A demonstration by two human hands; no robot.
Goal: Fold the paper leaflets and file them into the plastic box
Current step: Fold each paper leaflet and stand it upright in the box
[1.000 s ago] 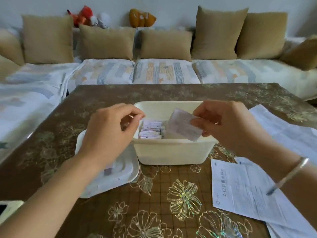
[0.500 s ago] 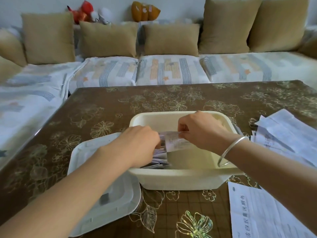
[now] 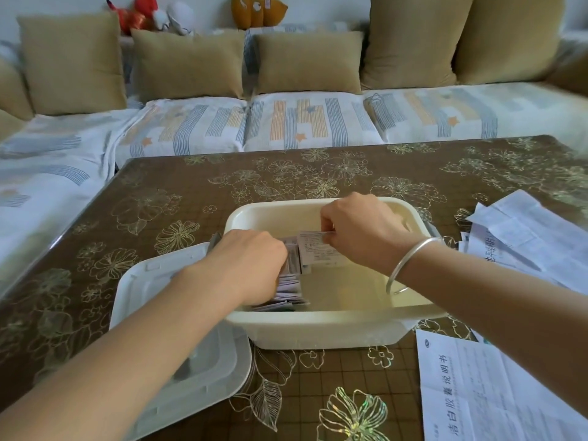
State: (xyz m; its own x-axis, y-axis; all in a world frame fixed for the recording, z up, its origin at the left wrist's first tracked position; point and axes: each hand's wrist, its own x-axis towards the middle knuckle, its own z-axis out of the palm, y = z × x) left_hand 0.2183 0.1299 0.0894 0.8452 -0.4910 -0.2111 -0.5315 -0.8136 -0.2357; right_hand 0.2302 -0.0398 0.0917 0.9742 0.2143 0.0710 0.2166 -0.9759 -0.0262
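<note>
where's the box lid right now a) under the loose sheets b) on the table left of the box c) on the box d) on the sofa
b: the lid lies flat on the table, just left of the open box.

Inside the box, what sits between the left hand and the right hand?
In the head view, the folded leaflet pinched by the right hand, standing against the filed leaflets by the left hand, inside the plastic box.
</note>
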